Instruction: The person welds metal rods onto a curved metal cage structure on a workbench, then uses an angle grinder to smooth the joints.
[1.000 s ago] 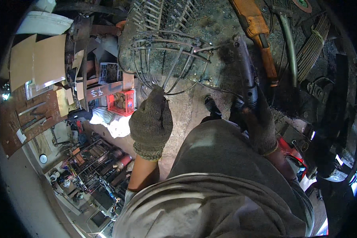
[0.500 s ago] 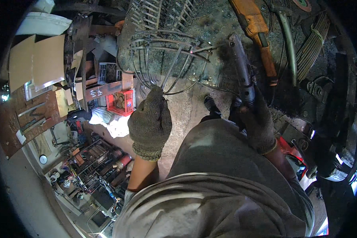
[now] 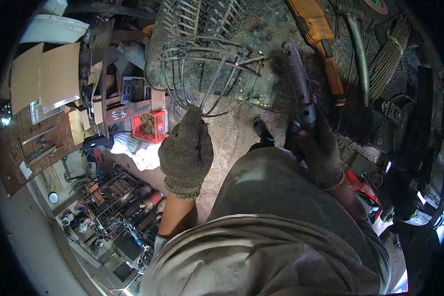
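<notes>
Toward the right of the tabletop we see an orange tool, then a metal bar and a bundle of tied rods. On our left we have cardboard, a grey crate, a red crate holding brown lumps, and white bags just beside it.

Rod frame is kinda dull grey, gloved hands below it brownish-grey knit, dark grey tube and orange power tool right of it, bright red crate lower-left of it.
</notes>
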A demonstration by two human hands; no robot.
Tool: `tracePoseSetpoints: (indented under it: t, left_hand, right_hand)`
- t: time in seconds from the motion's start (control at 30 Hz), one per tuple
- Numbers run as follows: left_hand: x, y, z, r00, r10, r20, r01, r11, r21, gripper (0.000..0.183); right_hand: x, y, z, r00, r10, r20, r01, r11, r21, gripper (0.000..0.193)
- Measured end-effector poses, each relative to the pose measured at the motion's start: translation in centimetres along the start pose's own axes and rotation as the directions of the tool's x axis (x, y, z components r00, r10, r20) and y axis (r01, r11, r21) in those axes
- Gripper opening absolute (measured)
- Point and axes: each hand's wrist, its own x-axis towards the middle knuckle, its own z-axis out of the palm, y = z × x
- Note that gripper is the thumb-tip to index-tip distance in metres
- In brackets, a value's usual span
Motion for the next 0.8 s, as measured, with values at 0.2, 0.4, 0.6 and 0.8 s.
tracePoseSetpoints:
  t: [0.2, 0.4, 0.6, 0.8]
  left_hand:
    - [0.2, -0.3, 0.7, 0.991, 0.078, -0.111, -0.08, 0.997, -0.012, 0.036]
    - [0.0, 0.0, 0.9, 0.994, 0.03, -0.105, -0.033, 0.999, -0.032, 0.027]
    - [0.6, 0.0, 0.5, 0.99, 0.076, -0.116, -0.077, 0.997, -0.004, 0.028]
    - [0.6, -0.2, 0.8, 0.988, 0.072, -0.135, -0.079, 0.996, -0.048, 0.035]
  right_hand:
    - [0.0, -0.1, 0.0, 0.998, -0.04, -0.053, 0.043, 0.997, 0.064, 0.055]
    - [-0.3, 0.1, 0.4, 0.96, -0.212, -0.183, 0.217, 0.976, 0.009, 0.052]
    - [-0.4, -1.6, 0.0, 0.984, -0.087, -0.157, 0.102, 0.991, 0.087, 0.061]
    - [-0.4, -0.2, -0.3, 0.99, -0.085, -0.109, 0.071, 0.99, -0.119, 0.076]
